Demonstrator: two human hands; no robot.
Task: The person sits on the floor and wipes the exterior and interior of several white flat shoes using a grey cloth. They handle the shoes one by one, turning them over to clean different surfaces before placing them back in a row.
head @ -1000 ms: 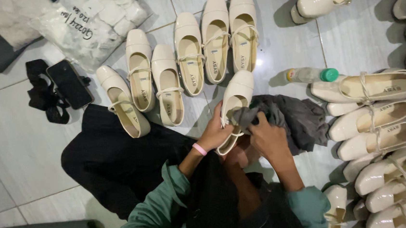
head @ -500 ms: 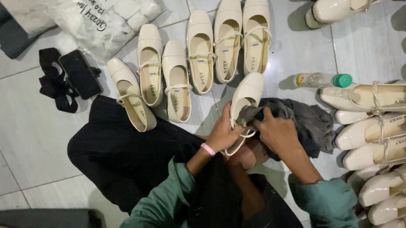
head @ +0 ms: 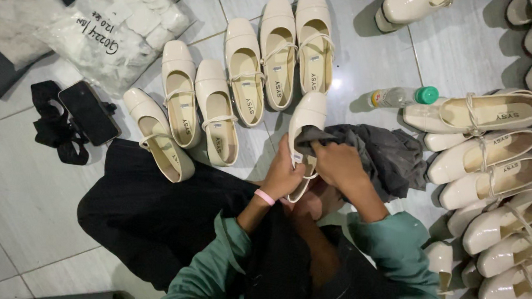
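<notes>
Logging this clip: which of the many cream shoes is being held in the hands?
The cream strap shoe at centre, toe pointing away: the left hand grips its side while the right hand presses a dark grey cloth onto it. All others lie untouched.

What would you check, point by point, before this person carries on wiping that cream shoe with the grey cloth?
1. Shoe held firmly: ok. The left hand grips the side of the cream shoe.
2. Cloth in hand: ok. The right hand presses the grey cloth against the shoe's opening.
3. Shoe lifted off the tiles: cannot tell; its toe points away over the floor.
4. Bottle upright and closed: not ok for upright. The green-capped bottle lies on its side; the cap is on.
5. Phone out of the way: ok. The dark phone lies apart, to the left.
6. Row of shoes undisturbed: ok, laid side by side.
</notes>
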